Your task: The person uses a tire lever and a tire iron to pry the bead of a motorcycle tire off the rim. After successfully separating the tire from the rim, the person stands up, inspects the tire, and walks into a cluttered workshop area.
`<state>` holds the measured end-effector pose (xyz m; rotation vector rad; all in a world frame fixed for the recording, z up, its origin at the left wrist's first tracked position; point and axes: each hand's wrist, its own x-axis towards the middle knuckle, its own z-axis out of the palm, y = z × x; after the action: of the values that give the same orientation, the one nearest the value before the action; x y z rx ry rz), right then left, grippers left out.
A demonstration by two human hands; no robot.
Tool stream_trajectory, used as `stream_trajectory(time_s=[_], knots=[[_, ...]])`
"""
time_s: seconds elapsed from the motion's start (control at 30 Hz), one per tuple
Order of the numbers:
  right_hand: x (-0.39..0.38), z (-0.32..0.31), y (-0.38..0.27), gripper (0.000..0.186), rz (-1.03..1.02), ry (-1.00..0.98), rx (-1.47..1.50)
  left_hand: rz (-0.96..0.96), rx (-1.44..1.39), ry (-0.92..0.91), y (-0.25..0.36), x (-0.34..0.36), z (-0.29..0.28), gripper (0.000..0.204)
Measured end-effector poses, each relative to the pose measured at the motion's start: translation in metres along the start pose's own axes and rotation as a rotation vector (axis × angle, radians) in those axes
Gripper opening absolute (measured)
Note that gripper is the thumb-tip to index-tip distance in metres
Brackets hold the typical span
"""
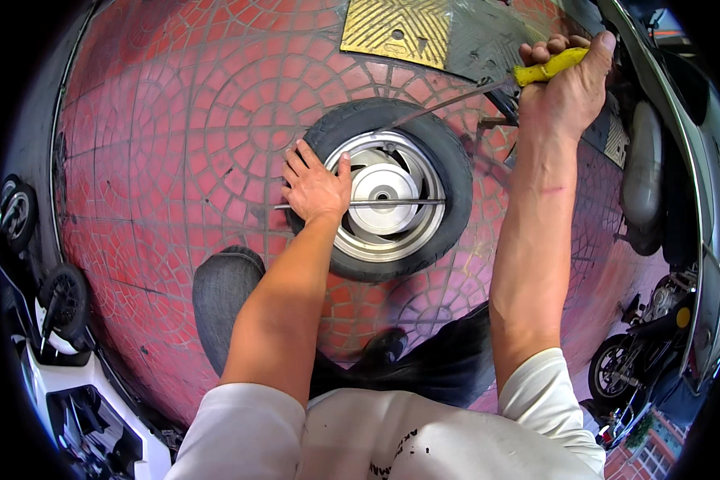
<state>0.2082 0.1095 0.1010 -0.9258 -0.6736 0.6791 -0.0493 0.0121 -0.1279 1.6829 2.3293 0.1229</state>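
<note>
A wheel with a black tire (444,160) and silver rim (424,228) lies flat on the red paving. My left hand (312,180) rests on the tire and rim at left, fingers spread, beside a thin metal bar (400,203) lying across the wheel; whether it grips the bar is unclear. My right hand (568,84), raised at upper right, is closed on the yellow handle (540,72) of a long metal lever (448,102), whose tip reaches the rim's upper edge.
A yellow ribbed plate (392,32) lies at the top. A silver vehicle body (708,240) with an exhaust (640,176) lines the right, a black motorcycle (616,368) below it. A white scooter (96,408) and other wheels (64,308) are at left. My bent legs (224,296) are below the wheel.
</note>
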Motion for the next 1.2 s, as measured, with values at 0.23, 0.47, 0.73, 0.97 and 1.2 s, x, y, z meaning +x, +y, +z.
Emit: stream_trajectory(time_s=[0.23,0.47,0.73,0.97,1.2], knots=[[0.046,0.022,0.018,0.048,-0.029,-0.084,-0.077,0.0,0.02,-0.055,0.005,0.006,-0.008,0.102],[0.059,0.084,0.07,0.035,-0.071,-0.073,-0.317,0.016,0.048,-0.053,0.005,0.01,-0.005,0.103],[0.11,0.129,0.164,0.038,-0.208,-0.242,-0.591,0.043,0.064,-0.044,0.001,0.013,-0.002,0.102],[0.13,0.152,0.238,0.049,-0.213,-0.181,-0.879,0.084,0.063,-0.034,0.006,0.015,0.0,0.102],[0.043,0.193,0.191,0.04,-0.279,-0.344,-0.734,0.073,0.066,-0.044,0.004,0.015,-0.001,0.103]])
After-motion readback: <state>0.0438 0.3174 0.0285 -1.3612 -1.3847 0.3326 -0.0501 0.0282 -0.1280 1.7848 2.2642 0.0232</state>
